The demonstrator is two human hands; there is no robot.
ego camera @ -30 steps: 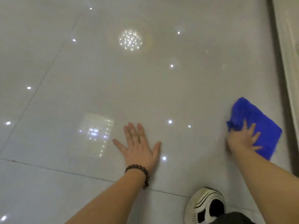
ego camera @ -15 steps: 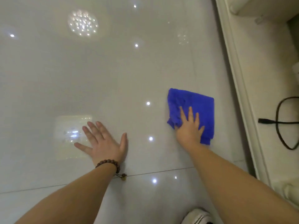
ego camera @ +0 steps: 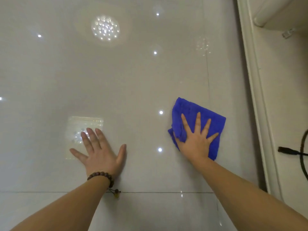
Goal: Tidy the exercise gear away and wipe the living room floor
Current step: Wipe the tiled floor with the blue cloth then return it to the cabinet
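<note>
A folded blue cloth (ego camera: 215, 124) lies on the glossy pale tiled floor (ego camera: 133, 80), right of centre. My right hand (ego camera: 196, 140) presses flat on the cloth's near half, fingers spread, thumb against its bunched left edge. My left hand (ego camera: 101, 154) rests palm-down on the bare tile to the left, fingers apart and holding nothing, with a brown bead bracelet (ego camera: 101, 175) on the wrist. No exercise gear is in view.
A pale baseboard strip (ego camera: 253, 97) runs down the right side, close to the cloth. Beyond it lies a black cable (ego camera: 301, 154) with a plug end, and a white rounded fitting (ego camera: 273, 15) is at the top right. Ceiling lights reflect off the floor.
My right hand has slid the cloth away from the baseboard, then slightly forward with fingers spread wider. The view swung right, bringing the cable into sight; my shoe dropped out of frame.
</note>
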